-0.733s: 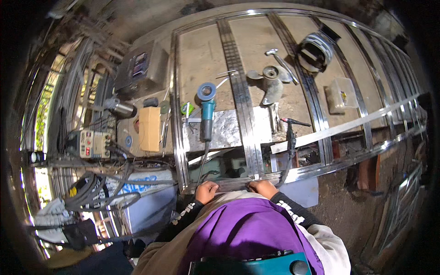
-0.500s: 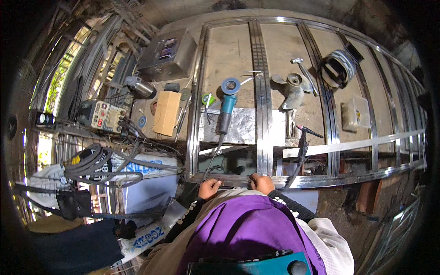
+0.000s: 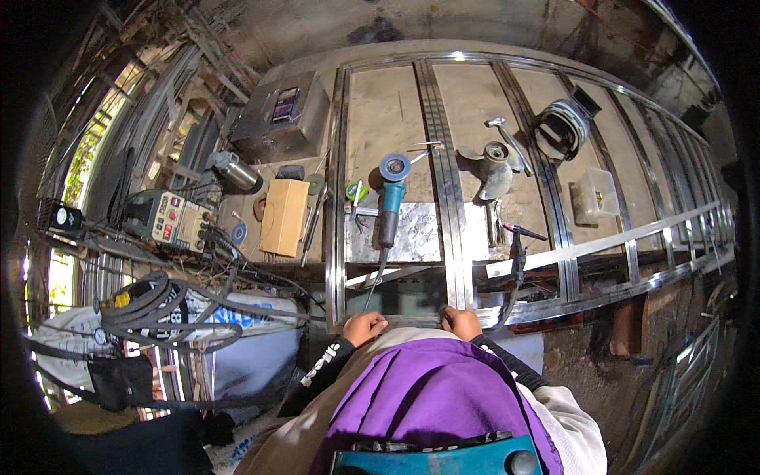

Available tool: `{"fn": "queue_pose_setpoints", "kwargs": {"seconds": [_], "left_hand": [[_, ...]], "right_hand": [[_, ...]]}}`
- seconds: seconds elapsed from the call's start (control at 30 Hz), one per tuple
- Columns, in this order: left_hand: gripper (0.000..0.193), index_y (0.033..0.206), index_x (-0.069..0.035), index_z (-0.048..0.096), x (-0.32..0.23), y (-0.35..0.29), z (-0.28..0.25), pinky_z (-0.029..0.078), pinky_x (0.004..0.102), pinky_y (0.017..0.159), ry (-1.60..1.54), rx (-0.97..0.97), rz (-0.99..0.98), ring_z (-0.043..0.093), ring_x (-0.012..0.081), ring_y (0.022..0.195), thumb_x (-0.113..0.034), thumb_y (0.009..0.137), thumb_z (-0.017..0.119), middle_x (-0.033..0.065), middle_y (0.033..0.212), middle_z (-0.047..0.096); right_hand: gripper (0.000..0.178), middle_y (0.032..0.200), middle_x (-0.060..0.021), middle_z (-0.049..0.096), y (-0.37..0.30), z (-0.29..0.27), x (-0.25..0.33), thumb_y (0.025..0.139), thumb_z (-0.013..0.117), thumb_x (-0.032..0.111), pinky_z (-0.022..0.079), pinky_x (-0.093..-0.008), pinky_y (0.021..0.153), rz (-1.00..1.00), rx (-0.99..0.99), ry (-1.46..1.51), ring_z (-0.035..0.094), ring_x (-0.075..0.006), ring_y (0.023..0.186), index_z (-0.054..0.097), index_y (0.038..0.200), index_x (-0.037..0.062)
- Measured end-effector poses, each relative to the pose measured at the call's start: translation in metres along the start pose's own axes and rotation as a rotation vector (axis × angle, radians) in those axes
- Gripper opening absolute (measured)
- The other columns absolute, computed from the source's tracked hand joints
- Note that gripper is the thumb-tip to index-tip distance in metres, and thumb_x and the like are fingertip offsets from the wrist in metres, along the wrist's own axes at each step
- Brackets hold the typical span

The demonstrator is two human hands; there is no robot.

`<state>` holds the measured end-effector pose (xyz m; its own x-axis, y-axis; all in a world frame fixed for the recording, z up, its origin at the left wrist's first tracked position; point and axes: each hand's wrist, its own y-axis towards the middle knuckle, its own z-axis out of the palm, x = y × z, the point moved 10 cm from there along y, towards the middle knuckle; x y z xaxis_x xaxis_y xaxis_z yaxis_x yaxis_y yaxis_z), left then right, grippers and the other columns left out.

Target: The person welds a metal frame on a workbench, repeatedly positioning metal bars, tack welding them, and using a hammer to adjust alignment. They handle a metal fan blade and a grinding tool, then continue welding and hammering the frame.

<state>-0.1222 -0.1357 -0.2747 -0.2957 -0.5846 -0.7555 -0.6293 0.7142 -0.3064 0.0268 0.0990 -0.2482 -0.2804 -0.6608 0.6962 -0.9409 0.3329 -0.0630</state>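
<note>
Watched from my distant station, the left hand (image 3: 365, 327) and right hand (image 3: 461, 323) sit at the near rail (image 3: 554, 309) of a steel frame (image 3: 442, 182), which lies directly ahead over a workbench (image 3: 380, 111), its long axis stretching off rightward. Both hands' fingers are curled in and appear to touch the rail; with their undersides hidden, I cannot tell whether either pinches it. An angle grinder (image 3: 390, 214) lies beyond, handle toward the hands, nearer the left.
</note>
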Motion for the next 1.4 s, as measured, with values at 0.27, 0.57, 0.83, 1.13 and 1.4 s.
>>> {"fn": "queue_pose_setpoints", "kwargs": {"seconds": [0.27, 0.57, 0.83, 1.13, 1.4], "left_hand": [[0.052, 0.125, -0.003, 0.060, -0.002, -0.010, -0.106, 0.045, 0.0478, 0.099, 0.316, -0.443, 0.120, 0.058, 0.0386, 0.113, -0.027, 0.082, 0.077, 0.0197, 0.122, 0.061], [0.074, 0.124, 0.011, 0.049, 0.152, 0.022, -0.080, 0.050, 0.0517, 0.093, 0.138, -0.028, -0.144, 0.063, 0.0504, 0.106, -0.050, 0.089, 0.069, 0.0360, 0.109, 0.064], [0.077, 0.129, 0.021, 0.044, 0.152, 0.032, -0.063, 0.051, 0.0516, 0.096, 0.095, 0.062, -0.171, 0.063, 0.0510, 0.110, -0.044, 0.094, 0.065, 0.0415, 0.115, 0.061], [0.049, 0.109, 0.004, 0.068, 0.177, 0.051, -0.062, 0.055, 0.0437, 0.079, 0.063, 0.108, -0.062, 0.071, 0.0349, 0.096, -0.042, 0.092, 0.069, 0.0232, 0.098, 0.072], [0.063, 0.109, 0.008, 0.066, 0.167, 0.043, -0.063, 0.058, 0.0412, 0.068, -0.196, 0.378, -0.279, 0.070, 0.0245, 0.082, -0.050, 0.089, 0.074, 0.0179, 0.103, 0.070]], "right_hand": [[0.018, 0.072, -0.0181, 0.068, -0.010, 0.007, -0.005, 0.082, 0.068, 0.023, 0.053, -0.0508, 0.062, 0.171, -0.184, -0.191, 0.067, -0.0395, 0.067, 0.064, 0.090, 0.0065], [0.020, 0.081, -0.0164, 0.070, -0.024, 0.011, 0.008, 0.077, 0.073, 0.019, 0.054, -0.0493, 0.068, 0.343, -0.370, -0.362, 0.068, -0.0385, 0.075, 0.064, 0.090, 0.0069], [0.027, 0.102, -0.0189, 0.061, -0.046, 0.019, 0.041, 0.088, 0.067, 0.020, 0.049, -0.0489, 0.086, 0.390, -0.562, -0.338, 0.059, -0.0396, 0.099, 0.063, 0.108, 0.0032], [0.025, 0.104, -0.0214, 0.058, -0.054, 0.030, 0.050, 0.087, 0.067, 0.020, 0.046, -0.0497, 0.091, 0.458, -0.674, -0.335, 0.053, -0.0424, 0.104, 0.066, 0.107, 0.0044], [0.028, 0.110, -0.0232, 0.057, -0.058, 0.027, 0.049, 0.088, 0.068, 0.023, 0.047, -0.0499, 0.093, 0.516, -0.628, -0.240, 0.052, -0.0429, 0.110, 0.067, 0.107, 0.0019]]}}
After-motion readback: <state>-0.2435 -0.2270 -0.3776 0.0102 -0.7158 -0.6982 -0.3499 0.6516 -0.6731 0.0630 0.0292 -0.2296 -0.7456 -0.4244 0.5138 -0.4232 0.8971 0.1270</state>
